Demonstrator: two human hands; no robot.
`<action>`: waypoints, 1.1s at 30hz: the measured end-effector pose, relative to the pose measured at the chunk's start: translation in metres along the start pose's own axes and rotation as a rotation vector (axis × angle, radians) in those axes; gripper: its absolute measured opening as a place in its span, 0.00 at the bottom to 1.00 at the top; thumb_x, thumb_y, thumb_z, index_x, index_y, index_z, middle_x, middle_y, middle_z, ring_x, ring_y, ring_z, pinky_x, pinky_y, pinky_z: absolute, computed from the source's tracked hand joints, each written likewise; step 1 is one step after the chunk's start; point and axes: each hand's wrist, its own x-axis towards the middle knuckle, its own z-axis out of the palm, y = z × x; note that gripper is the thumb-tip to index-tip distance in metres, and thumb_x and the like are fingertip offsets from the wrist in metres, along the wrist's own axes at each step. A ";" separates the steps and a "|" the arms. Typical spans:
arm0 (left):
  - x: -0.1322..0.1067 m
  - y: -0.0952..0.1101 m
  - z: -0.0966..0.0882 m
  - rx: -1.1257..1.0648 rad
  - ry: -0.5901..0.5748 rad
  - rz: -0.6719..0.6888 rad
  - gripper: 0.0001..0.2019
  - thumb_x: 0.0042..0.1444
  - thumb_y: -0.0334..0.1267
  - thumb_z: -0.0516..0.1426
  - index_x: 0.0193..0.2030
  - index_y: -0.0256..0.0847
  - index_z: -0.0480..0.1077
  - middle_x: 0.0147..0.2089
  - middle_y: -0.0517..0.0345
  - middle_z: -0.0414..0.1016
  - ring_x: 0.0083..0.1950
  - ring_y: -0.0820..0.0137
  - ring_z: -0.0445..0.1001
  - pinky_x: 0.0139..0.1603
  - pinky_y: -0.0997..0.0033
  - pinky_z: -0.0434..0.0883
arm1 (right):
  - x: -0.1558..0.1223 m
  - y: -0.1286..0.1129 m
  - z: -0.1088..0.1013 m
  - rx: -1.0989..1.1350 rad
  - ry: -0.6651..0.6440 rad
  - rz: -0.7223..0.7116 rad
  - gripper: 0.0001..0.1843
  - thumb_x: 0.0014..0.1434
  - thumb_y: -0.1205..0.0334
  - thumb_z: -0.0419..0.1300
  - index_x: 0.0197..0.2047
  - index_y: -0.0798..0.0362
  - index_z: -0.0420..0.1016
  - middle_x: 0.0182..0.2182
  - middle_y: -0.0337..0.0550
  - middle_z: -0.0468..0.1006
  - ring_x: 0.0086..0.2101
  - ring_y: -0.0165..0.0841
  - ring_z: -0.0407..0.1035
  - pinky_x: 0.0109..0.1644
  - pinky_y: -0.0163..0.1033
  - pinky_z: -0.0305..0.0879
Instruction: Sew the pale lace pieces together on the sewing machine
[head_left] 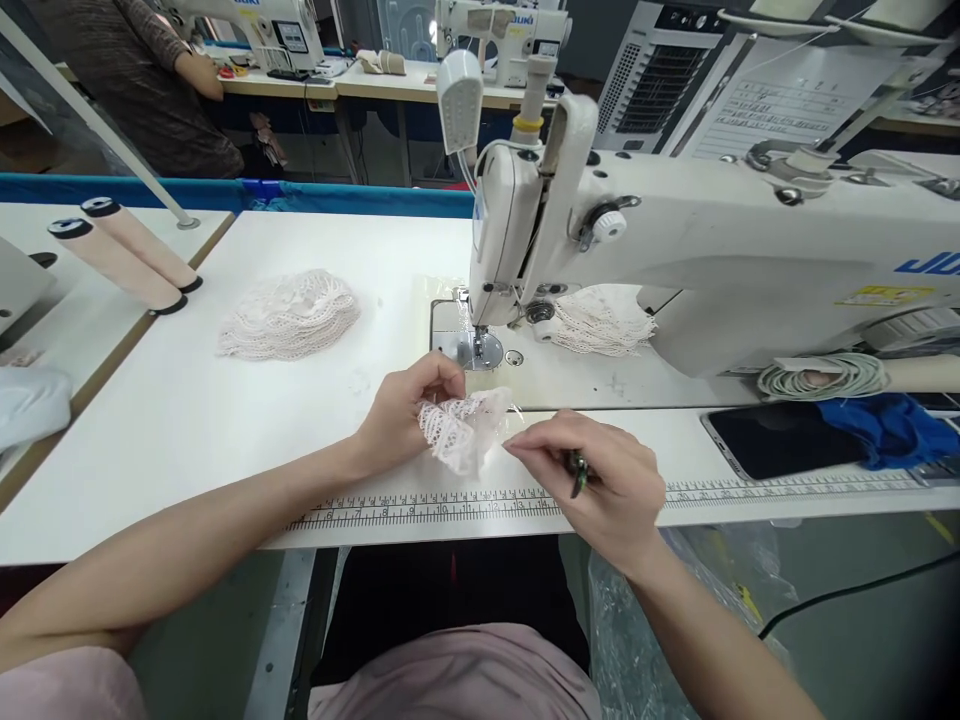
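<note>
My left hand (411, 418) is closed on a piece of white lace (457, 432), pinching its left part just in front of the sewing machine's needle plate (450, 345). The lace hangs gathered and crumpled above the table's front edge. To its right, my right hand (600, 475) has thumb and forefinger pressed together near the lace's right end; whether a thread is between them is too small to tell. Tucked in that hand's palm is a small dark green tool (577, 472), which looks like thread snips, mostly hidden by the fingers.
A lace pile (291, 315) lies left on the white table; another lace pile (604, 322) sits under the sewing machine (697, 220) arm. Two thread cones (124, 262) lie far left. At right are a phone (780, 440), blue cloth (892, 430) and coiled cord (825, 378). Another person (150, 90) is behind.
</note>
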 end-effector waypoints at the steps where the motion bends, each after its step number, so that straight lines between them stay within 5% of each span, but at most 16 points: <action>1: 0.000 -0.002 -0.001 0.101 0.006 0.102 0.08 0.54 0.31 0.62 0.34 0.41 0.65 0.27 0.66 0.71 0.23 0.80 0.67 0.22 0.82 0.64 | 0.000 -0.001 -0.003 -0.007 0.038 0.008 0.11 0.57 0.76 0.63 0.38 0.49 0.75 0.28 0.37 0.80 0.24 0.26 0.71 0.28 0.33 0.67; 12: 0.009 0.005 -0.012 0.614 -0.100 0.861 0.08 0.56 0.28 0.62 0.30 0.43 0.71 0.21 0.69 0.72 0.21 0.80 0.70 0.19 0.76 0.58 | -0.008 -0.002 -0.021 -0.053 0.173 0.117 0.12 0.54 0.76 0.66 0.37 0.48 0.76 0.27 0.34 0.79 0.25 0.27 0.71 0.26 0.33 0.65; 16: 0.008 0.007 -0.012 0.599 -0.134 0.922 0.06 0.53 0.26 0.64 0.30 0.40 0.73 0.21 0.67 0.71 0.20 0.80 0.69 0.18 0.75 0.59 | -0.008 -0.007 -0.025 0.007 0.113 0.167 0.10 0.55 0.75 0.65 0.35 0.49 0.75 0.25 0.33 0.77 0.24 0.25 0.68 0.25 0.31 0.63; 22: 0.009 0.008 -0.014 0.606 -0.153 0.926 0.06 0.56 0.27 0.61 0.31 0.40 0.74 0.21 0.65 0.71 0.20 0.79 0.69 0.18 0.75 0.61 | -0.006 -0.013 -0.040 0.245 -0.500 0.317 0.12 0.56 0.66 0.67 0.45 0.51 0.74 0.34 0.37 0.79 0.28 0.24 0.70 0.30 0.28 0.66; 26: 0.008 0.010 -0.014 0.626 -0.146 0.923 0.07 0.56 0.27 0.62 0.29 0.42 0.73 0.21 0.67 0.70 0.20 0.80 0.69 0.18 0.76 0.61 | -0.009 -0.007 -0.042 0.008 -0.417 0.326 0.20 0.64 0.59 0.60 0.58 0.51 0.68 0.46 0.44 0.77 0.39 0.30 0.72 0.42 0.34 0.69; 33: 0.007 0.012 -0.015 0.645 -0.144 0.916 0.08 0.57 0.27 0.60 0.30 0.43 0.73 0.21 0.67 0.71 0.21 0.80 0.70 0.19 0.76 0.62 | -0.016 0.000 -0.023 -0.485 -0.440 0.034 0.25 0.69 0.63 0.52 0.67 0.61 0.58 0.35 0.45 0.75 0.30 0.30 0.66 0.31 0.35 0.63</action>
